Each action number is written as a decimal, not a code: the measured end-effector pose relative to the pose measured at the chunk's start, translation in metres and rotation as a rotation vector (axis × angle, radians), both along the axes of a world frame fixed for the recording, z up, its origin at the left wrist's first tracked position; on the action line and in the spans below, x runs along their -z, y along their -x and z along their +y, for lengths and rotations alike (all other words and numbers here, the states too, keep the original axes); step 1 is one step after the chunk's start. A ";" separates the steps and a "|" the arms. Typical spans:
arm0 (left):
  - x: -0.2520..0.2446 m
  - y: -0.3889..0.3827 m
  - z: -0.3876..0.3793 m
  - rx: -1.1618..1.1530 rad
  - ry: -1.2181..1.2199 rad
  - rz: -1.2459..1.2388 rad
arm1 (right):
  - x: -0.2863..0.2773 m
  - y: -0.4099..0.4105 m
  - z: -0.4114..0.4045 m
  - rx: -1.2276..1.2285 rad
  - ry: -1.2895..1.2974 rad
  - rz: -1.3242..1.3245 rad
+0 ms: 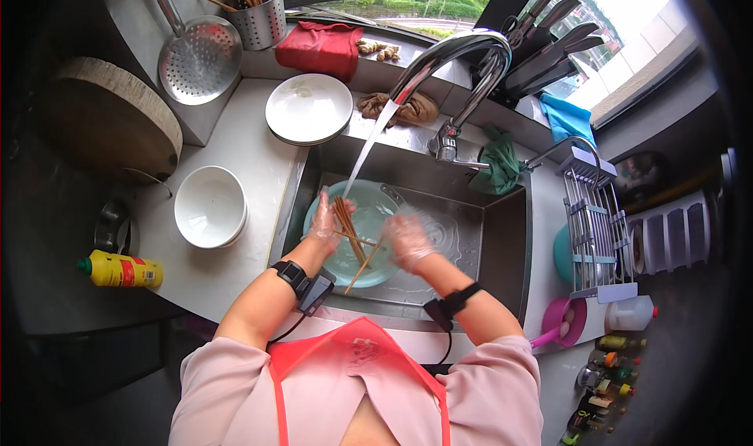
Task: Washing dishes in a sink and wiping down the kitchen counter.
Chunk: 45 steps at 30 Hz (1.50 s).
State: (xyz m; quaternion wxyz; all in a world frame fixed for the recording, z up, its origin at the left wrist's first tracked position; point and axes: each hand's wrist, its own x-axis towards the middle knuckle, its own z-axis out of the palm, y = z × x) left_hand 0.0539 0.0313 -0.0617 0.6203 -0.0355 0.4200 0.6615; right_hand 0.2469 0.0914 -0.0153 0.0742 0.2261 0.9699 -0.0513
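Water runs from the chrome faucet (447, 63) into a pale green basin (379, 278) standing in the steel sink (500, 240). A bundle of wooden chopsticks (349, 225) rests in my left hand (325, 225), at the basin's left side, under the stream. Two chopsticks lie apart from the bundle and cross near its lower end. My right hand (407, 241), blurred, is over the basin's right edge, close to a slanting chopstick (365, 265); whether it holds anything is not clear. Both hands wear clear plastic gloves.
White bowls (210, 207) and stacked plates (309, 108) stand on the left counter. A yellow bottle (126, 269) lies farther left. Behind the faucet is a knife block (517, 81). A green cloth (500, 160) hangs at the sink's back corner; a dish rack (594, 228) stands at right.
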 end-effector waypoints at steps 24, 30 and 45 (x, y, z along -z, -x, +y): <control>-0.043 -0.009 0.013 0.058 0.044 0.216 | 0.014 0.133 -0.038 1.070 1.682 0.960; -0.038 -0.004 0.019 0.210 0.150 0.113 | 0.014 0.127 -0.019 1.167 1.788 0.945; -0.065 -0.009 0.007 0.373 0.305 0.168 | 0.025 0.127 -0.029 1.137 1.692 0.865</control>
